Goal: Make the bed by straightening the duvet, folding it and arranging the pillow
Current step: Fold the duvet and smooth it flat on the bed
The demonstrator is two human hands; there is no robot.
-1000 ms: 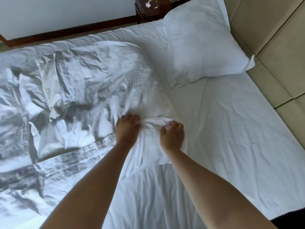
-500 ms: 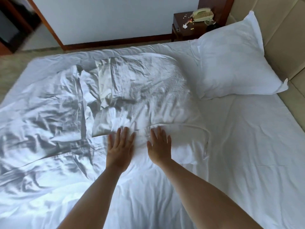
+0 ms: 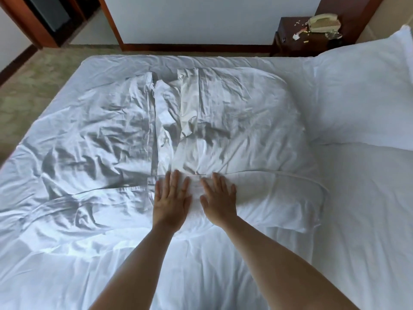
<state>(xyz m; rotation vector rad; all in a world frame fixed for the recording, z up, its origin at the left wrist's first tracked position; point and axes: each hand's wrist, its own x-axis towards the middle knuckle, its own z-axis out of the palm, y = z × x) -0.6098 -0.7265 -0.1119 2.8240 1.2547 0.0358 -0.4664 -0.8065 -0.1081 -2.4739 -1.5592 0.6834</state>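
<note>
Both your hands lie flat, palms down, on the white duvet [image 3: 125, 139], side by side near the middle of the bed [image 3: 368, 220]. Your left hand [image 3: 171, 202] has its fingers straight and slightly spread; your right hand [image 3: 220, 201] matches it, thumb turned toward the left hand, a narrow strip of cloth between the two. Neither grip closes on anything: fingers extended, pressing on fabric only. The fingertips reach a seam or folded edge that runs across the duvet just ahead of them. Duvet: one, thin cotton-like cover, heavily creased, with deep grey folds on the left half and a bunched vertical ridge near the centre. It covers the left and middle of the bed; the part under your hands forms a padded, rounded corner with a piped edge curving off to the right. Sheet beneath: white, smoother, with a few faint straight crease lines, exposed along the right side. Pillow [image 3: 366, 95]: one, plump, white, roughly rectangular, lying at the upper right at the head of the bed, just beside the duvet's far right edge; whether they touch, you cannot tell. Beyond the pillow: one dark wooden nightstand [image 3: 290, 36] carrying one beige telephone [image 3: 324, 23] and some small scattered scraps, too small to identify. The floor [image 3: 33, 74] on the left is greenish mottled carpet, with a brown wooden skirting below a pale wall.
</note>
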